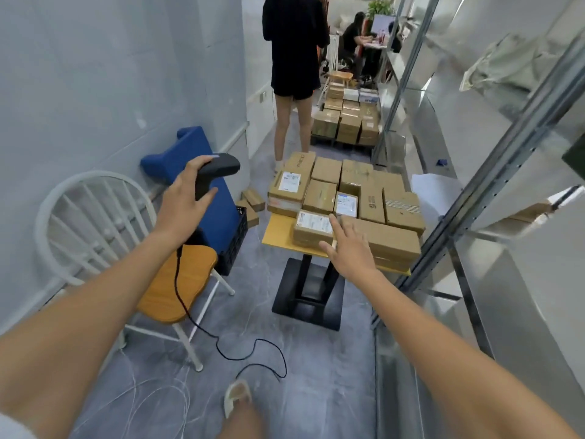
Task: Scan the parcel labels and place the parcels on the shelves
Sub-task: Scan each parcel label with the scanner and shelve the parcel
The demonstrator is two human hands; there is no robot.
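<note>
A worker's left hand grips a corded scanner while the right hand, fingers spread, reaches the nearest parcel at the table edge, where a careless grab could tip it floorward

Matt brown cardboard parcels with white paper labels, centre frame, on a smooth yellow wooden tabletop. Matt black plastic barcode scanner, centre left. Dull galvanised metal shelving, right. White-painted chair with varnished wooden seat, lower left.
</note>
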